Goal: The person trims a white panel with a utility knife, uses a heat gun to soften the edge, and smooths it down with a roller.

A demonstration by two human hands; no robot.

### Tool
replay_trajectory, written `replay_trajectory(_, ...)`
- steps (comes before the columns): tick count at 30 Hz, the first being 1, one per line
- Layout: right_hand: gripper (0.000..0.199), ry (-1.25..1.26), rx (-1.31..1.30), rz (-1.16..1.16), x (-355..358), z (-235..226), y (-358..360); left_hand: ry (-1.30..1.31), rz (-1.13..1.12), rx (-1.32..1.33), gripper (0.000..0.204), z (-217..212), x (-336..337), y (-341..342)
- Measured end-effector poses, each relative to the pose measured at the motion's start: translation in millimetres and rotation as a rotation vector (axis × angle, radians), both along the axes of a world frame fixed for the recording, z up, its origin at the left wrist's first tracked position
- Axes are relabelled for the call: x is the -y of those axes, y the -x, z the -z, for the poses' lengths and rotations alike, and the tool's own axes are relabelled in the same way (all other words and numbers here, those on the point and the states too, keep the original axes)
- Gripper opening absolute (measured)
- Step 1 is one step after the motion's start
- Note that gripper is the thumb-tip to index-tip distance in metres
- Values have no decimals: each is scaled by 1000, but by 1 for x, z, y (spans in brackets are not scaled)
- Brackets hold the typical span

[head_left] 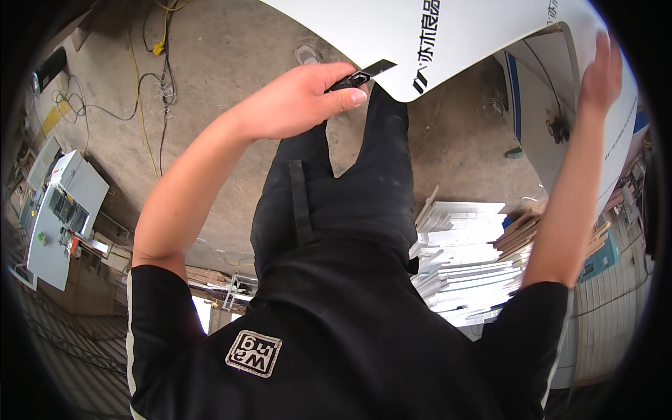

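Bared blade at the edge of a loose sheet, above the wearer's legs.

Left hand [301, 101] was closed around a black utility knife with a dark, slanted blade [355, 80]; knife sat at the near edge of a broad, white, plastic-looking sheet with black printing [357, 28], overlapping it in view just beside its rounded corner, contact uncertain. Right hand [602, 73], blurred, was at the sheet's right-hand part; could not tell whether its fingers gripped. Likely trouble, my judgement: the corner looked unsupported and could give or swing, letting the blade skid into the printed face or down toward the black trousers [385, 133]. Knife's long axis ran slantwise, handle in the palm, tip pointing to the wearer's right and slightly away from the body.
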State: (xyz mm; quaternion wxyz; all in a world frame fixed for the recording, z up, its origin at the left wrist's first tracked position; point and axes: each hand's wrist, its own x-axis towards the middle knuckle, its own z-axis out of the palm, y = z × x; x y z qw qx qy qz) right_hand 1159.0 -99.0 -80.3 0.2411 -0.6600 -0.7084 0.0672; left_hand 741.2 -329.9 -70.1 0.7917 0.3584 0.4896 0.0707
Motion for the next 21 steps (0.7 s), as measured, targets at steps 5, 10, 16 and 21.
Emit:
replay_trajectory(5, 39, 149, -806, -318, 198, -25, 106, -36, -21, -42, 29, -10, 11, 6)
replay_trajectory(10, 32, 1013, -1045, 175, 300, -22, 195, -73, 11, -25, 27, -1, 10, 5)
replay_trajectory(16, 37, 1014, -1590, 389, 281, -5, 251, -112, 21, -23, 19, 1, 3, -2)
replay_trajectory(21, 30, 972, -1705, 504, 279, -5, 260, -105, 12, -43, 17, 4, 1, -2)
